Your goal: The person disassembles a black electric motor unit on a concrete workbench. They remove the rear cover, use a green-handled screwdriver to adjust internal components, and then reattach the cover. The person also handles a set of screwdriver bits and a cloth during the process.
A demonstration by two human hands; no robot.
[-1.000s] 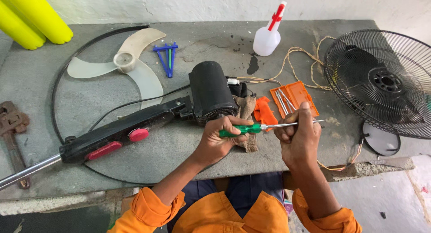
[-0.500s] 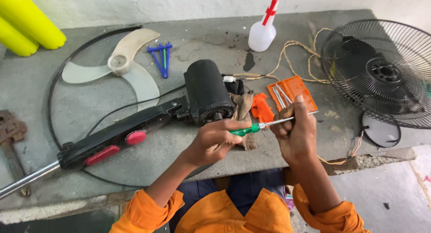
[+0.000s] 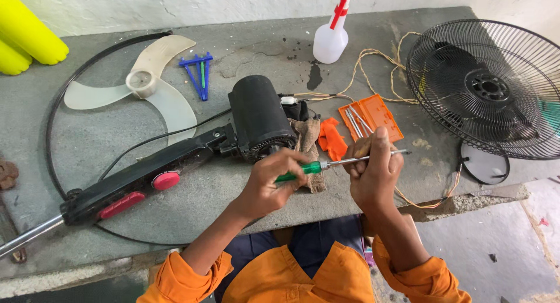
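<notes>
Two hands meet just below the middle of the frame over the front edge of the grey desk [image 3: 116,145]: the left hand [image 3: 271,183] is clenched around the green handle of a screwdriver [image 3: 326,165], and the right hand [image 3: 373,172] is closed on its bare metal shaft, thumb up, with the tip sticking out to the right of the fist. The tool lies almost level, above a brownish rag [image 3: 309,145] and close beside the black fan motor housing [image 3: 259,119], which sits at centre frame joined to a long black stand neck with red buttons [image 3: 137,189]. An open orange bit case [image 3: 370,116] and a loose orange piece [image 3: 332,138] lie right of the motor; thin yellowish wires [image 3: 373,58] run behind them toward a white squeeze bottle with a red nozzle [image 3: 331,37] at the top. A pale fan blade [image 3: 146,87] and a blue plastic piece [image 3: 197,72] rest upper left, a wire fan guard [image 3: 490,87] upper right. The risk, as I judge it, is a slip: if the shaft is pulled or twisted hard against the handle, it could jerk free and the tip could jab the right palm or strike the motor, and a dropped bit could roll off the near edge.
</notes>
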